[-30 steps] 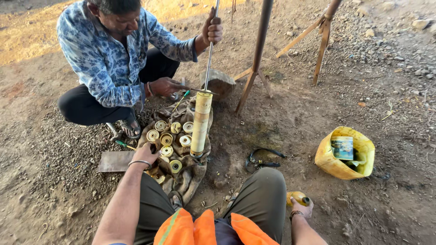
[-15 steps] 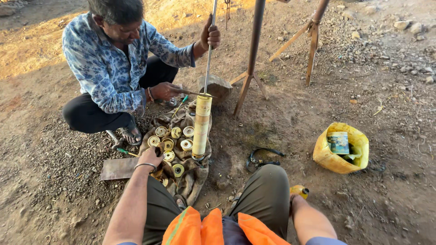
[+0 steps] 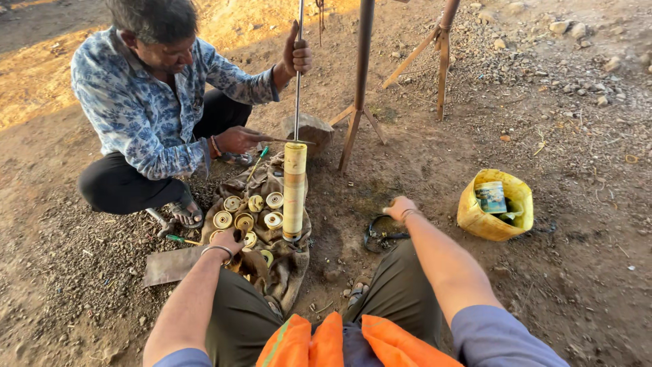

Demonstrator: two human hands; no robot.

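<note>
The left hand [image 3: 229, 239] rests among the brass discs [image 3: 246, 219] laid out on a sackcloth [image 3: 285, 261] on the ground, its fingers curled down over one or two of them; whether it actually pinches one cannot be told from this view. Just right of that hand stands a tall stacked brass cylinder [image 3: 294, 190], upright on a thin steel rod [image 3: 299, 68] whose long axis runs vertically, away from the camera wearer. The rod is held high up by a co-worker's hand [image 3: 297, 53], while the co-worker's other hand [image 3: 234, 140] holds a thin tool against the top of the stack. The right hand [image 3: 399, 207] lies well apart to the right, fingers loosely bent and resting on the dirt beside a dark curved metal piece [image 3: 377, 234]; it holds nothing. The left hand is much the nearer to the discs and stack. Further right a yellow container [image 3: 490, 224] sits on open ground, and wooden tripod legs [image 3: 360, 102] stand on the far side.
</note>
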